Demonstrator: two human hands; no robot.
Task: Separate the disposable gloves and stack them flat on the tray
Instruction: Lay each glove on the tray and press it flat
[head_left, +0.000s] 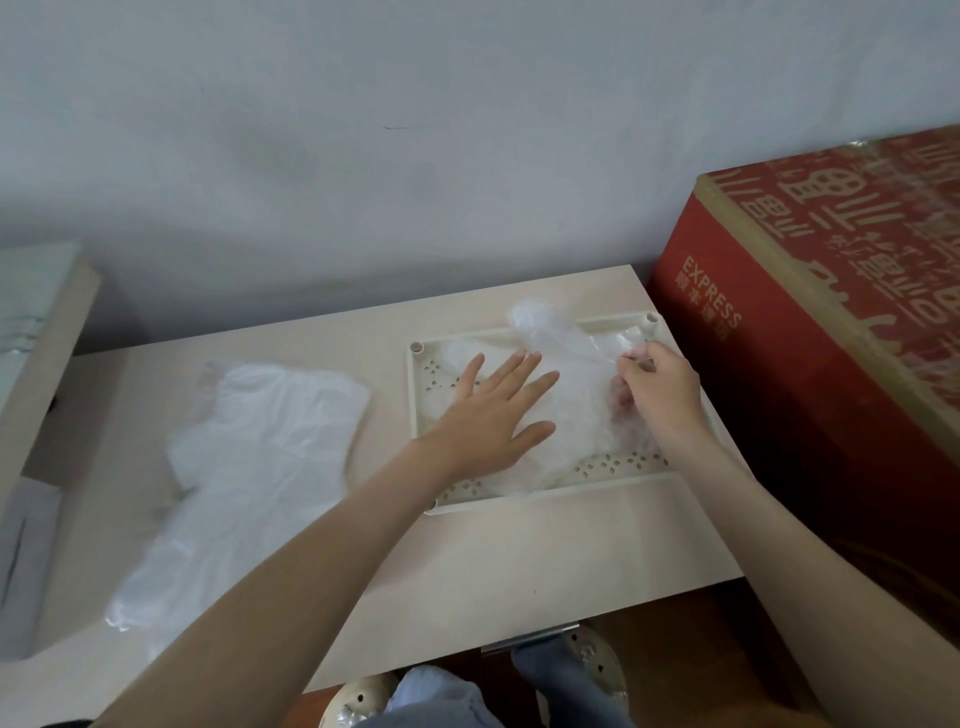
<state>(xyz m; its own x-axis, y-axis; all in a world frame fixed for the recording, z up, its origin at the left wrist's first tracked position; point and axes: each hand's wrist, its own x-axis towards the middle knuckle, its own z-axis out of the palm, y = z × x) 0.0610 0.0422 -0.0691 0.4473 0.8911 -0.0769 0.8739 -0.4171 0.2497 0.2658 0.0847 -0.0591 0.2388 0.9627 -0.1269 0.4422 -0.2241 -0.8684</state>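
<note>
**Glove being pressed flat on the tray**

A thin, see-through glove is being held down inside the cream tray, which is lying on the far right part of the table, close to its right edge. The glove is being pressed by the left hand. The palm is being laid flat on the plastic and the fingers are being held straight and spread, so nothing is being grasped by this hand. The far right part of the same glove is being pinched by the right hand, near the far right corner of the tray. Its fingers are curled on the film, and a crumpled part of the glove is being raised a little over the far rim. Whether more than one glove is lying in the tray cannot be told, because the plastic is too clear.

A pile of gloves, white and wrinkled, is lying on the left half of the table, well apart from the tray. It is reaching from the middle toward the near left corner, and both hands are away from it.

A red carton with the printed word EXPRESS is standing just beside the right edge of the table. A pale wall is being seen behind the far edge.
</note>
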